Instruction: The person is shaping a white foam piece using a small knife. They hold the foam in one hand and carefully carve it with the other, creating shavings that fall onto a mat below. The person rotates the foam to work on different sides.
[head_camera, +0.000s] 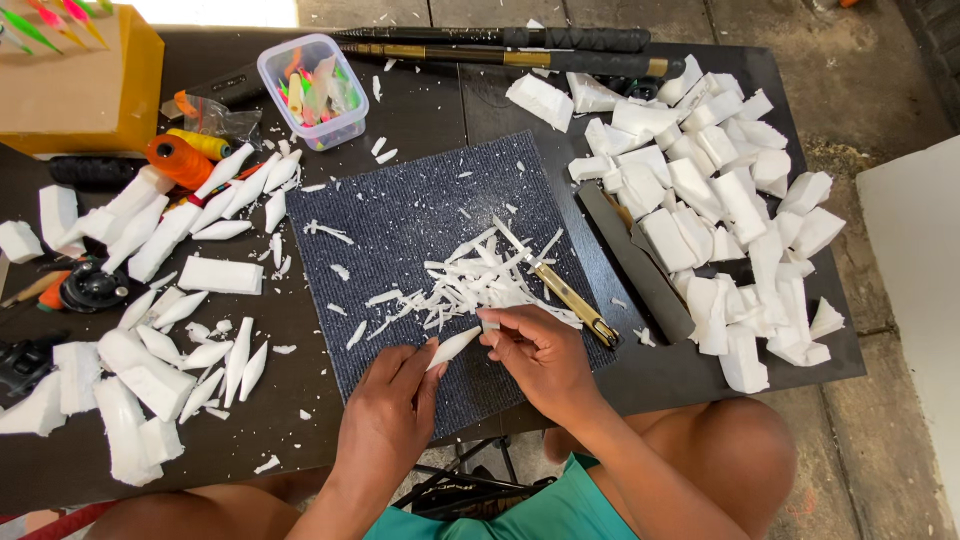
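My left hand (385, 415) holds a small white foam piece (452, 347), carved to a pointed spindle shape, by its lower end. My right hand (537, 352) grips a thin blade against the foam's upper end; the blade is mostly hidden by the fingers. Both hands are over the near edge of a dark blue ribbed mat (420, 215). A heap of white foam shavings (478, 278) lies on the mat just beyond the hands. A brass-coloured knife handle (573, 300) rests to the right of the shavings.
Rough white foam blocks (720, 210) are piled on the right of the dark table (300, 440). Shaped foam spindles (215, 205) and more blocks lie on the left, with an orange thread spool (180, 160), a clear box of coloured floats (312, 90), fishing rods (520, 50) and a cardboard box (70, 85).
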